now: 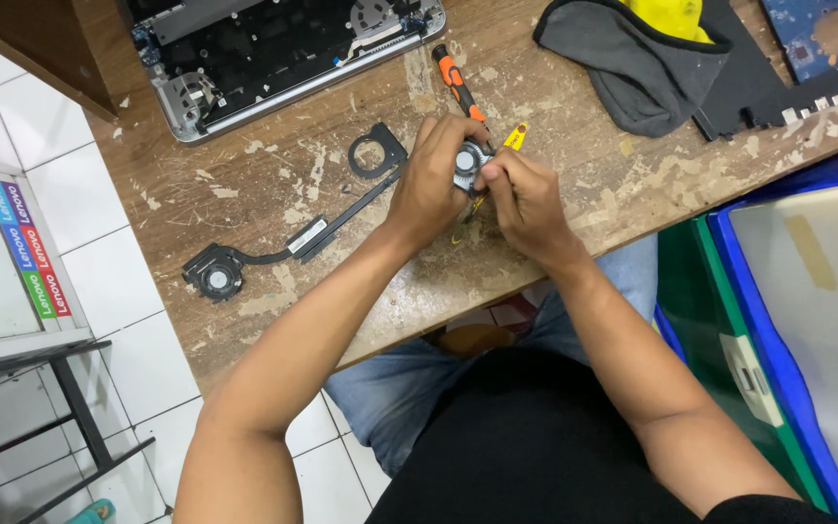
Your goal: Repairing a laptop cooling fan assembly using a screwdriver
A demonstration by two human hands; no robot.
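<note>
Both hands meet over the worn wooden table (273, 165). My left hand (429, 184) grips a small round grey laptop fan (469, 160) from the left. My right hand (526, 199) pinches the fan's right side with its fingertips. An orange-and-black screwdriver (455, 85) lies just beyond the hands, its tip hidden behind my left fingers. A small yellow tool (516, 136) pokes out to the right of the fan. Left of the hands lies a black heat pipe assembly (312, 236) with a second fan (213, 274) at its end and a ring-shaped bracket (376, 150).
An opened laptop chassis (283, 53) sits at the table's far edge. A grey and yellow cloth (632, 53) and a black panel (768, 92) lie at the far right, with a blue circuit board (807, 34). Blue and green bins (778, 320) stand at right. White floor tiles lie at left.
</note>
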